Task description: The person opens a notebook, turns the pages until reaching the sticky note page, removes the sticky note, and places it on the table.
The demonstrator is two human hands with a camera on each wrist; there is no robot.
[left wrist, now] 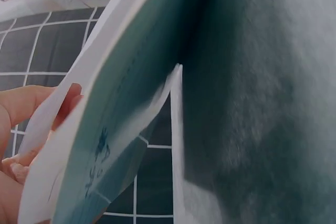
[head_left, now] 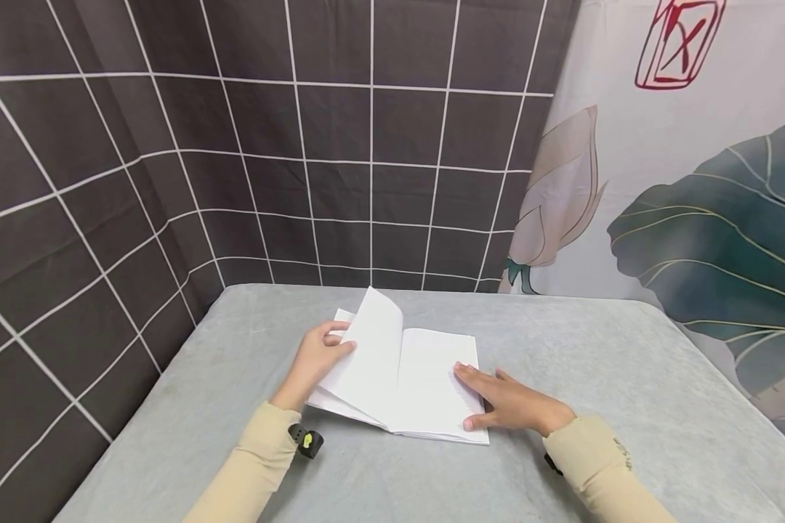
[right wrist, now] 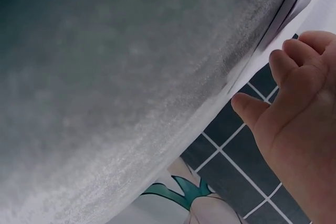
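A white-paged notebook (head_left: pixel 432 385) lies open on the grey table, its pages looking blank in the head view. At its left half, my left hand (head_left: pixel 312 359) pinches the outer edge of a raised page (head_left: pixel 374 356), which stands up and curves near the spine. The left wrist view brings the page edge (left wrist: pixel 79 93) close, with the fingers (left wrist: pixel 23 103) on either side of the paper and some writing on the pages' shaded side. My right hand (head_left: pixel 513 403) rests with extended, spread fingers on the outer edge of the right page.
The grey cloth-like tabletop (head_left: pixel 589 341) spreads around the notebook. Behind and to the left hangs a dark curtain (head_left: pixel 340 189) with a white grid. A pale hanging with a lotus leaf print (head_left: pixel 726 247) covers the right side. Both wrists carry dark straps (head_left: pixel 307 440).
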